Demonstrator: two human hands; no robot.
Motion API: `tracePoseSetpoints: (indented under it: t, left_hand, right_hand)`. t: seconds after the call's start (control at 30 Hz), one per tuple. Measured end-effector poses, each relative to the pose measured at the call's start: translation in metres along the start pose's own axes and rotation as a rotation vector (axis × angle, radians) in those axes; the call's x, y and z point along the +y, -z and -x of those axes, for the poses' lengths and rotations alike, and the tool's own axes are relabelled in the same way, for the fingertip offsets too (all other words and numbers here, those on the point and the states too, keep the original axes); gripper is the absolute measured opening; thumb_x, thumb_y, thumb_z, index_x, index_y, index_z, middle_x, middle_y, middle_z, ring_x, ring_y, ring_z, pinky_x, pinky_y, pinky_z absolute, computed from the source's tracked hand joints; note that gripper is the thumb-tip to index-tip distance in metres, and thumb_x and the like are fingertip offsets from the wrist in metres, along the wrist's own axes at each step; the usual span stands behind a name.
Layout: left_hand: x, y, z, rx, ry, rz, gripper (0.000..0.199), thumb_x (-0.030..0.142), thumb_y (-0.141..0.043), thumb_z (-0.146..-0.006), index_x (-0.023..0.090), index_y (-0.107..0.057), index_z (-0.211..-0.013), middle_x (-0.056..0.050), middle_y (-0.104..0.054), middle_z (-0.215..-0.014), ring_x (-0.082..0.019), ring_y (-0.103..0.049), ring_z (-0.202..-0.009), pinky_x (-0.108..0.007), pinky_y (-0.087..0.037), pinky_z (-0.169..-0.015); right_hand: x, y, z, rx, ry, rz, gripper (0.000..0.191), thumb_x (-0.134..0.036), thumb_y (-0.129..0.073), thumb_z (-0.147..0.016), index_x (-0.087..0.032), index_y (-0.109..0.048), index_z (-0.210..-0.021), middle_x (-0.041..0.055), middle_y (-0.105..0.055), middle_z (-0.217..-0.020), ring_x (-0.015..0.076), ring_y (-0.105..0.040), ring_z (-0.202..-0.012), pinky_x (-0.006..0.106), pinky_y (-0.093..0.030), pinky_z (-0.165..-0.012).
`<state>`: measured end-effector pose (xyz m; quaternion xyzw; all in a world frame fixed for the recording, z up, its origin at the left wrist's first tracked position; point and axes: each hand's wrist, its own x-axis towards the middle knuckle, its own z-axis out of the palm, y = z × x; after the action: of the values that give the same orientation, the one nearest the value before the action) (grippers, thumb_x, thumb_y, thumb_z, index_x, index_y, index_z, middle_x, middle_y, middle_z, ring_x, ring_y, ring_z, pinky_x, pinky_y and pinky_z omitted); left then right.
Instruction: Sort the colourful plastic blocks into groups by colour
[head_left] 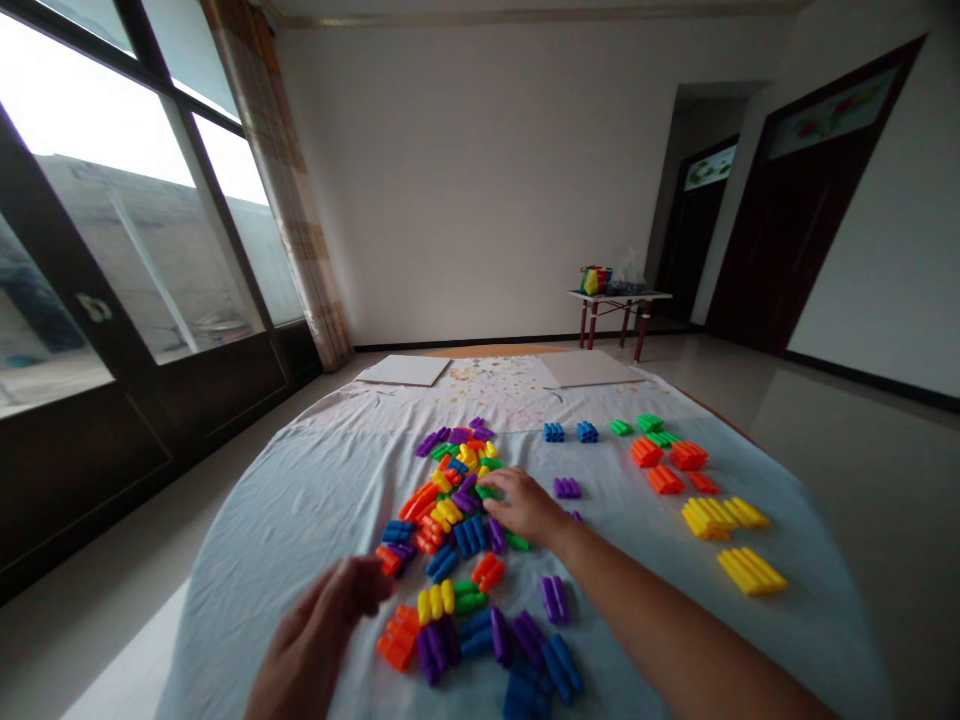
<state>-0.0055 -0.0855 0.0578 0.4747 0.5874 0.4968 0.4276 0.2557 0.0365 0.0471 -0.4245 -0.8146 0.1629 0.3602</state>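
A heap of plastic building blocks in purple, blue, orange, yellow and green lies in the middle of the cloth. My right hand (525, 505) reaches into the heap's right side, its thumb and fingers closed about a green block (486, 493). Near it are a purple block (496, 535) and a blue block (471, 537). Smeared by motion, my left hand (341, 600) hovers at the heap's lower left, by an orange block (388, 560); whether it holds anything is unclear. Closer to me lie a yellow block (436, 602) and a larger orange block (398, 638).
Blocks sorted by colour sit on the right: yellow blocks (752, 570), orange blocks (666, 480), green blocks (649, 424). Blue blocks (587, 432) and a purple block (567, 488) lie between. Two flat boards (405, 370) rest at the table's far end, on the tablecloth (277, 530).
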Motion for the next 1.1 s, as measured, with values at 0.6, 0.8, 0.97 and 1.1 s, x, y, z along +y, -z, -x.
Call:
tracePoseSetpoints:
  t: [0.6,0.8,0.97,1.1]
  left_hand:
    - [-0.061,-0.021,-0.095,0.456,-0.078,-0.072,0.041,0.053,-0.045,-0.071,0.018,-0.062,-0.081,-0.003,-0.06,-0.062,-0.02,-0.056,-0.061,-0.029,-0.044,-0.056]
    - [-0.06,-0.021,-0.094,0.455,-0.072,-0.121,0.041,0.052,-0.043,-0.072,0.017,-0.063,-0.08,-0.003,-0.06,-0.061,-0.02,-0.056,-0.06,-0.03,-0.044,-0.055]
    - [-0.058,-0.021,-0.094,0.462,-0.06,-0.15,0.043,0.053,-0.043,-0.07,0.017,-0.063,-0.081,-0.004,-0.061,-0.062,-0.02,-0.057,-0.06,-0.03,-0.045,-0.054]
    - [-0.054,-0.021,-0.092,0.46,-0.047,-0.166,0.043,0.053,-0.043,-0.07,0.017,-0.063,-0.082,-0.004,-0.062,-0.063,-0.021,-0.057,-0.061,-0.03,-0.045,-0.054]
  right_hand:
    - [0.016,0.005,0.018,-0.077,-0.039,0.021,0.023,-0.023,-0.059,-0.077,-0.02,-0.069,-0.098,0.0065,-0.069,-0.101,0.0215,-0.058,-0.1,0.036,-0.042,-0.091]
    - [0.013,0.015,0.031,-0.057,-0.157,-0.053,0.032,-0.022,-0.048,-0.083,-0.017,-0.065,-0.11,0.0094,-0.067,-0.101,0.0208,-0.059,-0.099,0.036,-0.043,-0.091]
    - [0.012,0.036,0.039,-0.055,-0.208,-0.118,0.031,-0.025,-0.049,-0.083,-0.017,-0.06,-0.11,0.0065,-0.066,-0.093,0.0182,-0.061,-0.088,0.033,-0.047,-0.083]
    - [0.027,0.068,0.054,-0.012,-0.234,-0.176,0.025,-0.03,-0.047,-0.085,-0.018,-0.061,-0.102,0.0046,-0.066,-0.092,0.0174,-0.061,-0.088,0.031,-0.047,-0.082]
